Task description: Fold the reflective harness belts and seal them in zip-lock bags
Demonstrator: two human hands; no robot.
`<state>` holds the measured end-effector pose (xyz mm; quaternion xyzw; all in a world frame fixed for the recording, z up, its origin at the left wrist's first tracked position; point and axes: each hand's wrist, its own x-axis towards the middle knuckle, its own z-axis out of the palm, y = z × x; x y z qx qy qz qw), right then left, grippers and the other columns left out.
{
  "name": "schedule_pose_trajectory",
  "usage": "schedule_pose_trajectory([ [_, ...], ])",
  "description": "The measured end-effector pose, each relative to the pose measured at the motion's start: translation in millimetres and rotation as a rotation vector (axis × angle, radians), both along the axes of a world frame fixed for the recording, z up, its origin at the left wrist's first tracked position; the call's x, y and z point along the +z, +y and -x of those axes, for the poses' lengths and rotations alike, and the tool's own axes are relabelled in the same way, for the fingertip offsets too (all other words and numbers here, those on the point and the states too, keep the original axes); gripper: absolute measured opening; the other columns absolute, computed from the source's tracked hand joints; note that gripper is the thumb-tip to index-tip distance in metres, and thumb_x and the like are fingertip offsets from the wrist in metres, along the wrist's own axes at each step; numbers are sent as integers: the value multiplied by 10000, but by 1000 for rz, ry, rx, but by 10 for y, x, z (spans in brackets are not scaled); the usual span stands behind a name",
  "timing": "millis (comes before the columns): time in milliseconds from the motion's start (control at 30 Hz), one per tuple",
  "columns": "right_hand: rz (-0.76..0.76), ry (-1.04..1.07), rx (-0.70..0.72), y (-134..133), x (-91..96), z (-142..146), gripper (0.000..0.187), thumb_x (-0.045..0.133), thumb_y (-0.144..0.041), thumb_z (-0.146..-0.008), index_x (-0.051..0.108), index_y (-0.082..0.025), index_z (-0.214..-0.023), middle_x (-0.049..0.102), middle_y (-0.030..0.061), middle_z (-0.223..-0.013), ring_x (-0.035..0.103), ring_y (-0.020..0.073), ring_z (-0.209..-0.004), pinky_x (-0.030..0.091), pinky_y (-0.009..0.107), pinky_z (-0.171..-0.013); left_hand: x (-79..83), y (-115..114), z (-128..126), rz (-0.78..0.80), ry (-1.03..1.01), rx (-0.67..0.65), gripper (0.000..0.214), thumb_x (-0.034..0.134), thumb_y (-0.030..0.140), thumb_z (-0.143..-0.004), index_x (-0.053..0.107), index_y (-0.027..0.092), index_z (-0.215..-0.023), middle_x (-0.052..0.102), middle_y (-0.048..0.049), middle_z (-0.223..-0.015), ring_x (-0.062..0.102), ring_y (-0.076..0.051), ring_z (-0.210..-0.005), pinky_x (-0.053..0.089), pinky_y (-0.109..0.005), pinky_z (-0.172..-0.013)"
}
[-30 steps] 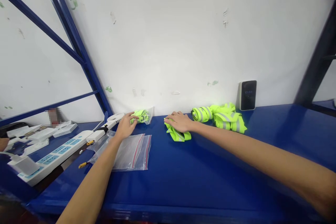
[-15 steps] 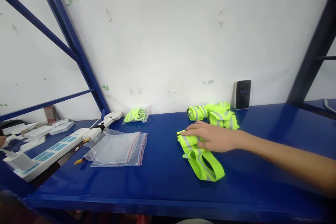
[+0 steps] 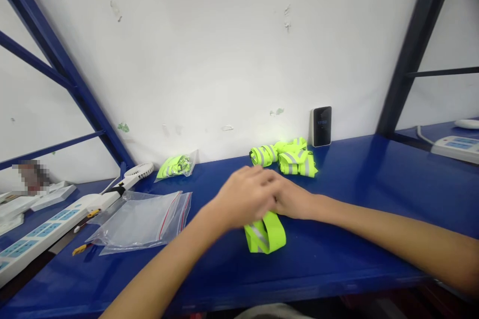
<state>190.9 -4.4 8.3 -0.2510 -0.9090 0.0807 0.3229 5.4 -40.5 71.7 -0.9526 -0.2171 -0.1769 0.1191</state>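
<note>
My left hand (image 3: 243,197) and my right hand (image 3: 292,199) meet over a neon-yellow reflective strap (image 3: 266,233) lying on the blue shelf (image 3: 337,239). Both hands have their fingers curled onto the strap's upper part, which they hide; its lower loop sticks out below them. A stack of clear zip bags with red seals (image 3: 142,219) lies to the left. One bag with a folded strap inside (image 3: 175,165) rests against the wall. A pile of more yellow straps (image 3: 286,157) sits behind my hands.
A small black device (image 3: 322,126) leans on the white wall. A white hand fan (image 3: 127,179) and a white power strip (image 3: 33,229) lie at the left, another power strip (image 3: 454,147) at the far right. Blue rack posts (image 3: 411,45) stand on both sides.
My right hand pulled the strap from the wall toward the front of the shelf. My left hand left the bagged strap, went out of view, then came back onto the strap.
</note>
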Motion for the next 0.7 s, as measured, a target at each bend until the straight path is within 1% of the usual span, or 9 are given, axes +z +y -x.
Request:
schedule_pose_trajectory([
  [67,-11,-40,-70,18,20,-2,416,606,-173,-795,626,-196,-1211,652,127,-1153,548,331,-1134,444,520,-957,-114,272,139,147,-115,79,342,393,167,-907,631,221,-1147,672,-77,-1036,614,-220,-969,524,-398,-875],
  [133,41,-56,-157,36,48,-9,410,597,-217,-819,617,-201,-1229,681,110,-1102,605,308,-1029,463,474,-898,-220,469,275,311,-252,100,321,366,205,-951,616,205,-1152,676,-73,-1072,617,-209,-990,498,-368,-905],
  [200,173,42,-212,60,62,-11,373,553,-279,-864,606,-184,-1221,695,94,-1056,637,274,-925,482,410,-820,-301,546,371,412,-392,107,335,355,270,-981,578,211,-1224,665,-74,-1119,619,-208,-1015,487,-348,-913],
  [267,339,184,-234,93,54,-4,321,505,-328,-893,623,-163,-1140,695,77,-992,636,251,-867,487,365,-759,-344,527,421,445,-474,102,372,369,326,-987,515,226,-1314,639,-84,-1167,611,-216,-1045,486,-347,-916],
  [367,548,370,-241,139,38,15,277,497,-345,-882,645,-160,-1026,685,58,-956,626,246,-878,488,345,-754,-355,446,428,391,-418,75,485,481,378,-942,423,248,-1406,547,-115,-1301,553,-255,-1164,465,-396,-982],
  [467,768,630,-239,142,65,27,262,518,-360,-869,630,-192,-1035,686,47,-990,633,236,-920,509,336,-777,-356,402,386,262,-294,89,655,614,380,-854,367,266,-1450,380,-137,-1456,429,-315,-1311,399,-466,-1072],
  [533,948,784,-202,107,102,32,255,541,-367,-860,612,-217,-1053,688,44,-988,648,226,-894,532,332,-741,-360,384,343,163,-268,105,650,619,336,-844,375,270,-1442,290,-138,-1508,352,-334,-1369,361,-493,-1103],
  [600,1089,845,-143,58,136,38,237,555,-364,-852,614,-217,-1029,698,48,-948,659,221,-846,546,333,-701,-352,355,303,105,-278,100,565,588,272,-850,428,257,-1391,302,-138,-1489,338,-326,-1371,349,-494,-1107],
  [700,1177,855,-89,-5,154,47,193,563,-349,-844,641,-194,-929,709,49,-855,662,210,-781,549,332,-692,-313,291,265,145,-292,89,475,553,178,-810,496,226,-1280,443,-132,-1336,429,-296,-1263,390,-465,-1061],
])
